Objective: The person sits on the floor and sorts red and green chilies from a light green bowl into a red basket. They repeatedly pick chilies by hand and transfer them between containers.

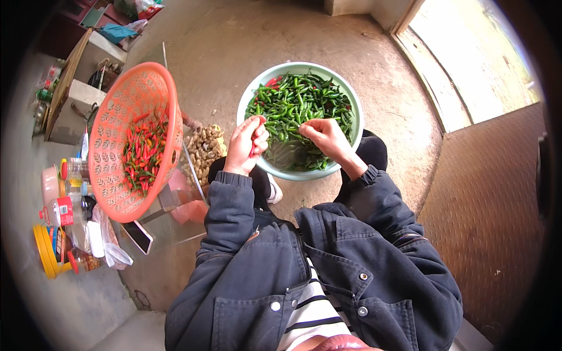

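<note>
A pale green plastic basin (359,118) full of green chili peppers (292,103), with a few red ones near its far left rim, stands before me. My left hand (247,142) is curled above the basin's near left rim, with red chili peppers (252,147) showing between its fingers. Over the basin's right half is my right hand (326,137), its thumb and fingertips pinched together close to the green peppers; whether something small is between them, I cannot tell. To the left, an orange plastic basket (131,216) with leaf-shaped holes holds red chili peppers (145,151), some with green stems.
The basket rests on a glass-topped table (169,228) with a smartphone (138,237). Bottles, jars and a yellow-lidded tub (46,252) stand at its far left. Peanuts (199,153) lie right of the basket. A metal sheet (487,206) and an open doorway are at the right.
</note>
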`<state>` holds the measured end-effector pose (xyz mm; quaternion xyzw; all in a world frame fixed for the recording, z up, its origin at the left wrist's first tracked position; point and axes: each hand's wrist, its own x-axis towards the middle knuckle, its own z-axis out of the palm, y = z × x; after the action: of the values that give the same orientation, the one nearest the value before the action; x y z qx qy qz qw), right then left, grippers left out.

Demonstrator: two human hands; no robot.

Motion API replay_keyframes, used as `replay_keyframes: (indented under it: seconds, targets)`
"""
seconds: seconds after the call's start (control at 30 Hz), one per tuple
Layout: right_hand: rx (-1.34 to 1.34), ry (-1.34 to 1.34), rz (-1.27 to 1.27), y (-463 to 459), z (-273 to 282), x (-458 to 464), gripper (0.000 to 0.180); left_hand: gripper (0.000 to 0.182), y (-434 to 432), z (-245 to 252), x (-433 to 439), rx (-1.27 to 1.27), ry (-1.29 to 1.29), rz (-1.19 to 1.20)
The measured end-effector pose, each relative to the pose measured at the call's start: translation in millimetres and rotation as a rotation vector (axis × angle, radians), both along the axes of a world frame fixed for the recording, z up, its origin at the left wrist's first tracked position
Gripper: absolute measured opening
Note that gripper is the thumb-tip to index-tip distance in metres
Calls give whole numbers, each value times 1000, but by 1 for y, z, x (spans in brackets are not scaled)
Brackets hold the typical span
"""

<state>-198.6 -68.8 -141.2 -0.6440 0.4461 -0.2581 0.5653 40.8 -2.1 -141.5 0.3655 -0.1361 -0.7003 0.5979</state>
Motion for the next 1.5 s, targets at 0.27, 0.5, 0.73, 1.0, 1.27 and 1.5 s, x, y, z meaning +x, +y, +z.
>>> replay_keyframes:
  seconds: [0.27, 0.5, 0.73, 1.0, 1.27, 1.5]
  targets:
    - [717, -719, 24, -15, -7, -26, 25, 23, -6, 7, -41, 11, -93, -177]
    - [552, -488, 8, -14, -3, -28, 24, 23, -20, 9, -67, 4, -168, -190]
    - [-467, 367, -235, -33, 4, -66, 23, 22, -20, 4, -50, 14, -268, -4]
    - [-719, 927, -6, -79, -3, -70, 16, 19, -19, 1, -46, 23, -239, -5]
    - [-649, 748, 29, -56, -21, -26, 20, 19, -45, 17, -53, -63, -432, -140]
    - [-707, 540, 119, -9, -20, -37, 12, 25, -125, 11, -88, -488, -1338, -291]
